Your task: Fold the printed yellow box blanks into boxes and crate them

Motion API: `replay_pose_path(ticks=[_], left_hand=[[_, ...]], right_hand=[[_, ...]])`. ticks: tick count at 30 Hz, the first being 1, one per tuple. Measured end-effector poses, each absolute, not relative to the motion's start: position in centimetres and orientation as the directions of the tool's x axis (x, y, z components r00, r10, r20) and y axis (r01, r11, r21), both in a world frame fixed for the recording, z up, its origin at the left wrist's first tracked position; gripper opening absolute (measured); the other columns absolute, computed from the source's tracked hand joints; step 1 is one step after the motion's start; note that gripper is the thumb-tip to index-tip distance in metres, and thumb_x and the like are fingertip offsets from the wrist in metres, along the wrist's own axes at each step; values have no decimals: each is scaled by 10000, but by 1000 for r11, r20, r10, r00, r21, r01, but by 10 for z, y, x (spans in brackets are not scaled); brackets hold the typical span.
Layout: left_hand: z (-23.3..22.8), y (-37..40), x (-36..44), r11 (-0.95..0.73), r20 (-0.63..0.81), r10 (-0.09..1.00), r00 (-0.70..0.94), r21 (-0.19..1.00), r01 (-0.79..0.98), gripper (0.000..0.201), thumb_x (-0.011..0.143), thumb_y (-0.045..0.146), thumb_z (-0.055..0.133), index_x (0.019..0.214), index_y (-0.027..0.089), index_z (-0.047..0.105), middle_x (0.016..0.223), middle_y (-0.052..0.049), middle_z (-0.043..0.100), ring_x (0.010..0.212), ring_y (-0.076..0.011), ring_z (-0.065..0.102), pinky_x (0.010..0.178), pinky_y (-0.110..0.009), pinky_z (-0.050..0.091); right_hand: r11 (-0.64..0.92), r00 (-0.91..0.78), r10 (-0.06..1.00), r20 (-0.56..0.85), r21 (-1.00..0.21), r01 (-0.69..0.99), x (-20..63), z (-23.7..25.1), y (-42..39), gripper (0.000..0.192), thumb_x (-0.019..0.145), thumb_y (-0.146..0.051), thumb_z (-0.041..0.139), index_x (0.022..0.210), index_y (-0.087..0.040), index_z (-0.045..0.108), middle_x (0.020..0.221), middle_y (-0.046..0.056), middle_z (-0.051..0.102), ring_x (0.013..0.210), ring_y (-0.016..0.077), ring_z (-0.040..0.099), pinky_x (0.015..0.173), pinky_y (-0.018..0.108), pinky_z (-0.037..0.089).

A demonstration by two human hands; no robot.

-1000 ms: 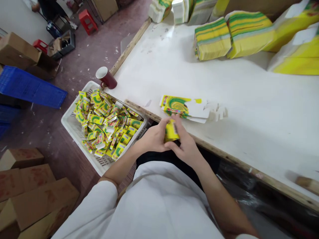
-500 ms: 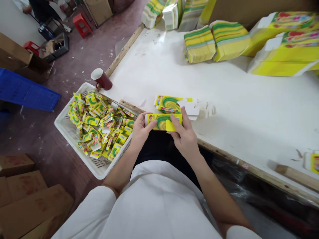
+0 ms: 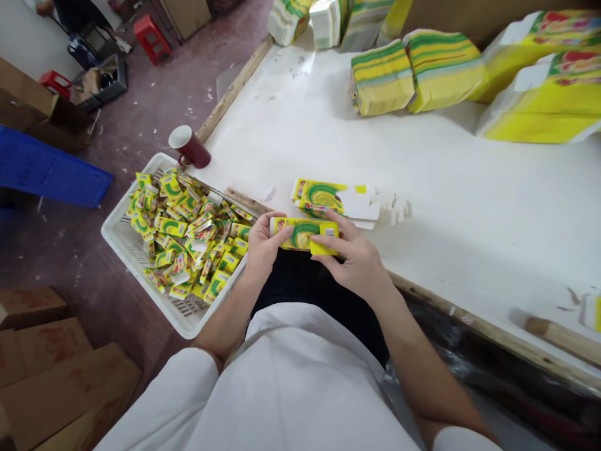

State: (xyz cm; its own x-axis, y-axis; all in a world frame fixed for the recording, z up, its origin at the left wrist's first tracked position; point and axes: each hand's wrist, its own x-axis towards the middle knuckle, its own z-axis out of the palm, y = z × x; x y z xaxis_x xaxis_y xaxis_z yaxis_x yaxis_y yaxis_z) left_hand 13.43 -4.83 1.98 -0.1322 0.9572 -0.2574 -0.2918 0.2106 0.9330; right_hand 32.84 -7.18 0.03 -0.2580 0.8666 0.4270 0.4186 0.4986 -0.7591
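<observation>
Between my two hands is a small yellow and green printed carton (image 3: 300, 233), held just off the table's front edge. My left hand (image 3: 265, 243) grips its left end, thumb on the printed face. At the other end, my right hand (image 3: 352, 250) has its fingers closed around the carton by a yellow flap and a barcode. Just beyond, flat cartons (image 3: 319, 195) of the same print lie on the white table (image 3: 451, 207), their white flaps pointing right. To my left, a white plastic basket (image 3: 181, 322) holds a heap of similar cartons (image 3: 188, 235).
A maroon mug (image 3: 190, 148) stands at the table's left corner. Stacks of flat cartons (image 3: 382, 78) line the far side. Brown cardboard boxes (image 3: 70, 388), a blue panel (image 3: 51, 166) and a red stool (image 3: 153, 39) are on the floor. Someone's leg (image 3: 110, 28) shows at the upper left.
My right hand's fingers have shifted at the carton's right end, and the barcode there now shows. The carton has moved slightly left and down. My left hand keeps its hold.
</observation>
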Motion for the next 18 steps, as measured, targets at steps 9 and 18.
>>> replay_pose_path(ticks=[9, 18], left_hand=[[17, -51, 134, 276, -280, 960, 7, 943, -185, 495, 646, 418, 904, 978, 142, 661, 829, -20, 707, 685, -110, 643, 684, -229, 541], [41, -24, 8, 120, 293, 817, -496, 755, 645, 311, 772, 278, 751, 1036, 128, 686, 1002, -77, 586, 849, -168, 558, 838, -305, 493]], right_hand=[[277, -86, 960, 265, -938, 209, 315, 4, -71, 513, 822, -208, 762, 1249, -238, 480, 1399, 149, 572, 1320, 297, 582, 1056, 510, 530], [279, -14, 943, 333, -764, 581, 331, -27, -31, 706, 867, -328, 702, 1503, -182, 433, 1374, 182, 573, 1255, 358, 547, 1101, 570, 438]])
